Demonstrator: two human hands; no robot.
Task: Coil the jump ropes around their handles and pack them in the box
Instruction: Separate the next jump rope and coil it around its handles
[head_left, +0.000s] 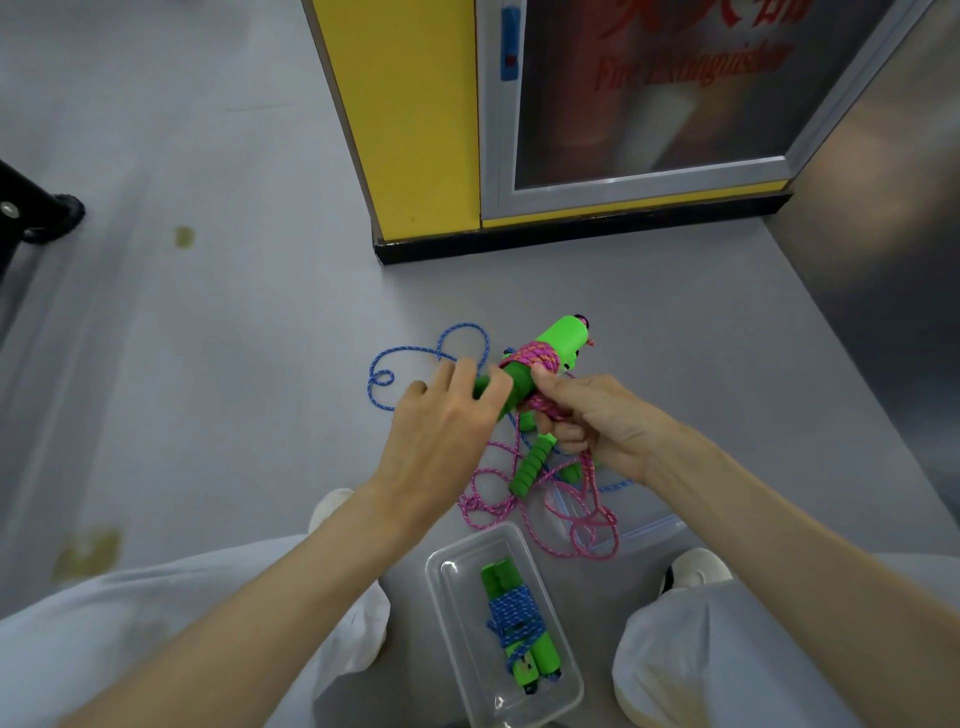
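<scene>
- Grey floor (208, 338) under you; yellow cabinet (410, 130) at twelve o'clock.
- Your left hand (441, 415) grips the bright green foam handles (561, 338); your right hand (597, 421), at its three o'clock, pinches the pink braided rope (535, 358) wound there.
- Clear plastic box (452, 613) at six o'clock holds a coiled blue-rope bundle (511, 618).
- Ease that pinch and the wraps may slip loose.

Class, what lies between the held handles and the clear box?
In the head view, loose pink rope and a ribbed green handle lie there.
</scene>
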